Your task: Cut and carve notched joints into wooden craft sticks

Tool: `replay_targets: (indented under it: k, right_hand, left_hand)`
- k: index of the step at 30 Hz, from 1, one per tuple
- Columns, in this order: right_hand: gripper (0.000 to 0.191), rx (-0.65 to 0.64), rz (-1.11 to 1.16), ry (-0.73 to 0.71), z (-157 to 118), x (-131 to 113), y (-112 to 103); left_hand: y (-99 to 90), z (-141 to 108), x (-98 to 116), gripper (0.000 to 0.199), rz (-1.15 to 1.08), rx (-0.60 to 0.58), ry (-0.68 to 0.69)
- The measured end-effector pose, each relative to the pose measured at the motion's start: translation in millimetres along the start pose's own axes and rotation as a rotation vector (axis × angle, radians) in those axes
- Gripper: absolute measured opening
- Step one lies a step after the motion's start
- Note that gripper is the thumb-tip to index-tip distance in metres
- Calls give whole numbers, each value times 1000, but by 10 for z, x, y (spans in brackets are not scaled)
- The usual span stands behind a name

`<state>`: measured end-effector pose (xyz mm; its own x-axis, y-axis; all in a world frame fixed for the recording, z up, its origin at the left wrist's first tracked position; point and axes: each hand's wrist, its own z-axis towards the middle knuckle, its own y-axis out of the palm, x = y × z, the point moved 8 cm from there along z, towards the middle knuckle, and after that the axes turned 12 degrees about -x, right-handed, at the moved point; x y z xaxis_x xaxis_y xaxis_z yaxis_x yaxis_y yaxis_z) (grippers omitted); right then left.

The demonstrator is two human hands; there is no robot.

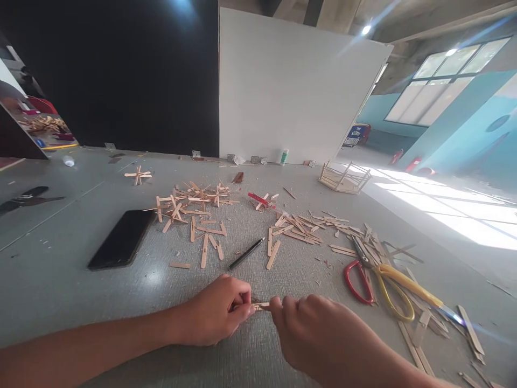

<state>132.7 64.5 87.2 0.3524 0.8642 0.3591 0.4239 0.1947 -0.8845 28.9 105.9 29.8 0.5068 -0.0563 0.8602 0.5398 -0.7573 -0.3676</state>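
Wooden stick piece (262, 305) held on the near side of the pen (247, 254). Left hand (220, 311) pinches one end; right hand (313, 330) pinches the other. Step, as judged: two-handed working, detail hidden by fingers; next move calls for steady grip.

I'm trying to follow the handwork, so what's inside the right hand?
A short stretch of pale wooden stick shows between the right hand and the left hand. Whatever lies within the right hand's curled fingers is covered from view.
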Motion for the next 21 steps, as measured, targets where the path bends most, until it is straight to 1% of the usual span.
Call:
replay_targets:
  k: [2, 4, 5, 7, 10, 12, 14, 16, 18, 21]
  right_hand:
    - [19, -105, 17, -28, 69, 48, -21]
    - [20, -163, 51, -38, 107, 204, -1]
    - [21, -163, 82, -33, 110, 301, 25]
    - [18, -115, 185, -28, 83, 463, 116]
    - [18, -28, 358, -19, -10, 559, 329]
    - [21, 9, 417, -23, -65, 523, 426]
    - [18, 29, 362, -15, -89, 442, 413]
    - [14, 27, 219, 24, -71, 346, 300]
    - [18, -6, 88, 42, -11, 214, 150]
    - [22, -60, 33, -1, 105, -26, -16]
  left_hand:
    - [10, -2, -9, 27, 1, -2, -4]
    - [15, -4, -13, 26, 11, 0, -2]
    - [15, -6, -14, 25, 18, 2, -1]
    - [9, -5, -12, 23, 37, 9, -4]
    - [-7, 7, -5, 23, 63, 24, -6]
    - [-19, 15, -1, 25, 75, 37, -4]
    - [-23, 19, -1, 27, 78, 40, -5]
    - [-17, 15, 2, 27, 69, 32, -4]
    - [-7, 6, 8, 26, 54, 20, -2]
    - [5, -7, 1, 27, 24, 5, -14]
